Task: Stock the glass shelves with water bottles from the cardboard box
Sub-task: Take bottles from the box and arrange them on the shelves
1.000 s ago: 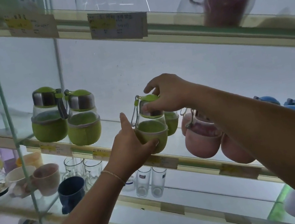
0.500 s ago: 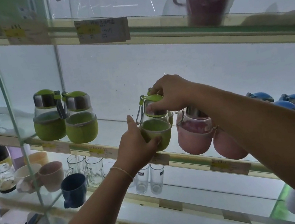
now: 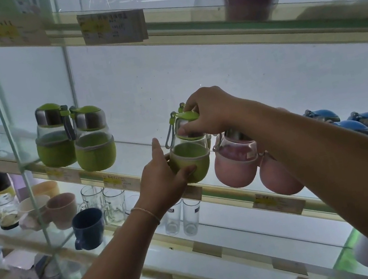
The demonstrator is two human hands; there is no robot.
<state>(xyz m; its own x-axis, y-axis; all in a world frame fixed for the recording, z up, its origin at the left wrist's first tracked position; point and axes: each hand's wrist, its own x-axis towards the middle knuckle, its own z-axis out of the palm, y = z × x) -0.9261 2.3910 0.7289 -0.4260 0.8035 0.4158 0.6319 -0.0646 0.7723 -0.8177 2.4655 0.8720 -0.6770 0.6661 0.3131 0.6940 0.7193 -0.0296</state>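
The left hand [image 3: 161,185] gripped the green sleeve of a water bottle [image 3: 189,155] at the near edge of the glass shelf [image 3: 136,152], while the right hand [image 3: 207,113] pinched its lid, just left of two pink bottles [image 3: 235,164].

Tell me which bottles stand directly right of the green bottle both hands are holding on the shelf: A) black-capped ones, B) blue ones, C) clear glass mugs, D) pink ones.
D: the pink bottles sit immediately right of the held green bottle, which the left hand and right hand grip.
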